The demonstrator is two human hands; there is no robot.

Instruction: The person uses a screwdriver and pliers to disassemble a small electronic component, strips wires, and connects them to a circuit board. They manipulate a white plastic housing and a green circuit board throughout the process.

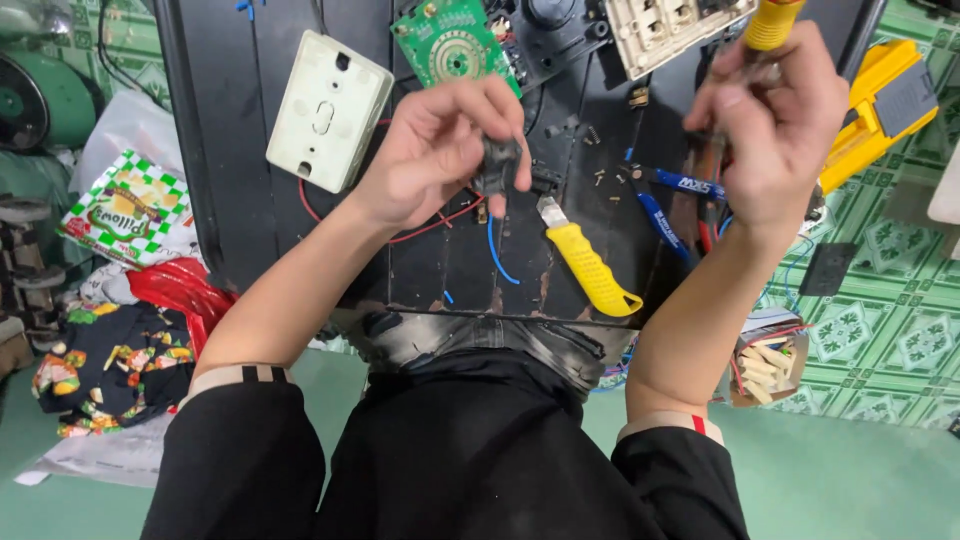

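Small black component (497, 163) pinched in the left hand (440, 150) above a dark work board (240, 200).

The component is gripped between thumb and fingertips, with a blue wire (497, 250) hanging below it and a red wire (430, 225) trailing beneath the wrist. A yellow-handled tool (768, 25) is clasped in the closed right hand (775, 130). On the board, a yellow utility knife (590, 268) is seen just beside the blue wire, blue-handled pliers (665, 200) near the right hand, a cream wall box (328, 110) to the left, and a green circuit board (455, 42) at the top edge.
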